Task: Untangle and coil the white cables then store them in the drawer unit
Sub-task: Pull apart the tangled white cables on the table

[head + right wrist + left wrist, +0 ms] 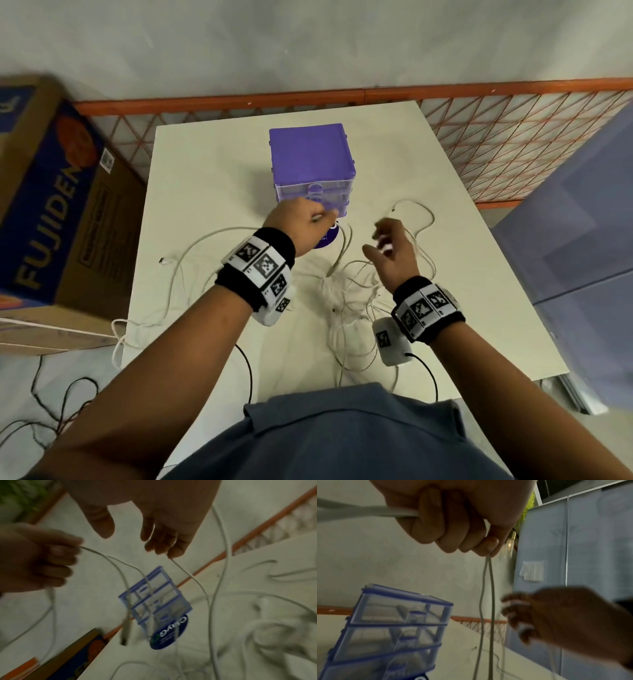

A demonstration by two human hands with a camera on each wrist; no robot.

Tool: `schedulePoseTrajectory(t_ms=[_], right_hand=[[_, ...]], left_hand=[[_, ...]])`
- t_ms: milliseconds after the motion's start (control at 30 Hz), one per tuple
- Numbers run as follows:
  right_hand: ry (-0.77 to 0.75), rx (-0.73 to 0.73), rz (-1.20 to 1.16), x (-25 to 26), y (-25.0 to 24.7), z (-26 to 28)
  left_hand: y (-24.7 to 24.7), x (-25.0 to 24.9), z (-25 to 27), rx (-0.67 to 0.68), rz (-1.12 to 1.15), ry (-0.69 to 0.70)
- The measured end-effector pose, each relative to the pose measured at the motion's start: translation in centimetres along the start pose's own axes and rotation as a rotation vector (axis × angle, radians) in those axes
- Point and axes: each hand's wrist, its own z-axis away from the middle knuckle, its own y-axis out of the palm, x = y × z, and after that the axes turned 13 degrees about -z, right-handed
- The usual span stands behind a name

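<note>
A purple drawer unit (311,154) (393,628) stands at the middle back of the white table (205,164), its three clear drawers closed. My left hand (308,219) (467,543) is raised just in front of it and grips a white cable (488,595); two strands hang from the fist, one ending in a USB plug (124,635). My right hand (390,243) (159,543) hovers to its right, blurred, fingers curled, with another white strand (188,574) running from its fingertips. The tangle of white cables (342,294) lies below both hands.
A round blue label (325,240) lies at the unit's foot. A loose cable end (165,261) reaches the table's left side. A cardboard box (51,205) sits left, orange mesh fencing (513,144) behind, a blue-grey cabinet (582,240) right, black wires (51,404) on the floor.
</note>
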Motion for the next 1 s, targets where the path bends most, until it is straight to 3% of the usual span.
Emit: schedulePoseTrajectory(t_ms=[100, 200, 267, 433, 500, 567, 633, 733, 867, 1000], right_hand=[[-0.158, 0.26, 0.19, 1.2, 1.6, -0.1], [-0.132, 0.312, 0.164, 1.7, 2.5, -0.2], [-0.088, 0.262, 0.161, 1.7, 2.0, -0.8], [0.049, -0.047, 0.341, 0.3, -2.9, -3.5], [0.185, -0.156, 0.417, -0.7, -5.5, -4.2], [0.306, -0.155, 0.497, -1.2, -7.1, -4.1], [0.338, -0.093, 0.547, -0.9, -7.0, -3.7], [0.16, 0.067, 0.571, 1.6, -4.6, -2.5], [-0.084, 0.46, 0.73, 4.7, 0.8, -0.7], [-0.131, 0.392, 0.488, 6.0, 1.9, -0.3]], left_hand=[[1.5, -0.4, 0.2, 0.141, 0.042, 0.068], [1.7, -0.5, 0.0, 0.197, 0.187, 0.074], [1.3, 0.1, 0.1, 0.225, 0.193, 0.05], [0.5, 3.2, 0.7, 0.284, -0.113, -0.016], [0.1, 4.8, 1.1, 0.239, -0.005, -0.106], [-0.2, 5.8, 1.5, 0.173, 0.127, -0.187], [-0.1, 5.9, 1.7, 0.144, 0.114, -0.192], [0.6, 4.0, 1.9, 0.135, 0.03, -0.118], [1.4, 0.0, 1.9, 0.123, 0.075, 0.042], [0.4, -1.4, 2.1, 0.099, 0.124, 0.095]])
